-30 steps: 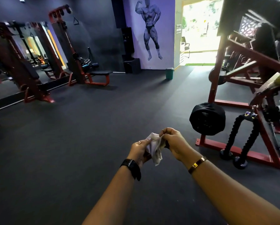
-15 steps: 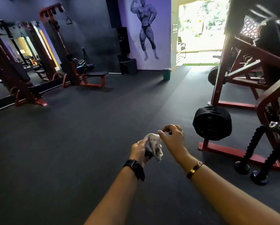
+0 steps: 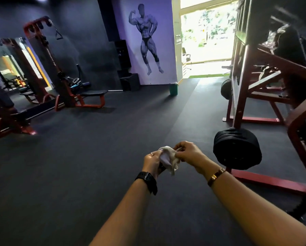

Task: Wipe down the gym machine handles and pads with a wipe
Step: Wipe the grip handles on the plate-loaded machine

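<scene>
While no handle or pad is yet under the cloth, we judge ourselves at the readying step: the wipe is being gathered in the hands before it meets a machine. Far off at the left stands a red cable machine [image 3: 47,68] with a low bench [image 3: 93,93] beside it, well apart from us across the dark floor [image 3: 77,174]. Nearer the middle, our left hand [image 3: 153,162] is raised in front of us, its fingers curled round the lower part of the white wipe [image 3: 167,157]. The wipe sits bunched between both hands in the air and touches no machine. Just to its right, our right hand [image 3: 190,153] has its fingers bent and pinching the wipe's upper right edge, so both hands grasp the same cloth. Further right, a stack of black weight plates [image 3: 237,148] hangs on a red frame [image 3: 265,181], the nearest machine to us. A dark shape [image 3: 288,43] high on it may be a pad, but it is too blurred to say. The next move, as we see it, calls for settling the wipe into one hand with a fresh face outward. Then we step toward that frame and find a grip or cushion to lay it on. Which handle comes first we cannot tell from where we stand.
</scene>
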The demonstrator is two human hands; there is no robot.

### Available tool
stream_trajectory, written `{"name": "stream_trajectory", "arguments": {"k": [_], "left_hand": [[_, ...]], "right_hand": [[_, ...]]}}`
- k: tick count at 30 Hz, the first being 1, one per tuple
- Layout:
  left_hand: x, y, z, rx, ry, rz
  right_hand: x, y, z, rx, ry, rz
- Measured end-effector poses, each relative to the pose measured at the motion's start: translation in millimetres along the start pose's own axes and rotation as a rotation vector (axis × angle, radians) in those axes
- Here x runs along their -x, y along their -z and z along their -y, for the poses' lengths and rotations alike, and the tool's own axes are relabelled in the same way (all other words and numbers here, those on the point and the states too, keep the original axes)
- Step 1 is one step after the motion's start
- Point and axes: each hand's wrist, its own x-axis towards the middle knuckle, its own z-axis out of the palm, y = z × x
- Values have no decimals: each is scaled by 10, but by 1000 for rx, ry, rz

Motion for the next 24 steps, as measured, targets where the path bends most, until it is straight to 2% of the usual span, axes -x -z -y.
{"name": "stream_trajectory", "arguments": {"k": [3, 8, 14, 19, 24], "left_hand": [[-335, -119, -38, -22, -23, 44], [-816, -446, 1, -58, -31, 129], [-1631, -980, -7, -63, -32, 312], [-2309, -1492, -140, -125, -45, 492], [-2739, -2101, -128, -236, -158, 648]], "right_hand": [[-239, 153, -44, -139, -90, 19], [-521, 376, -164, -278, -196, -65], [-1052, 771, -362, -201, -143, -375], [-1476, 1164, -405, -279, -184, -583], [-1622, 1477, -479, -296, -268, -677]]}}
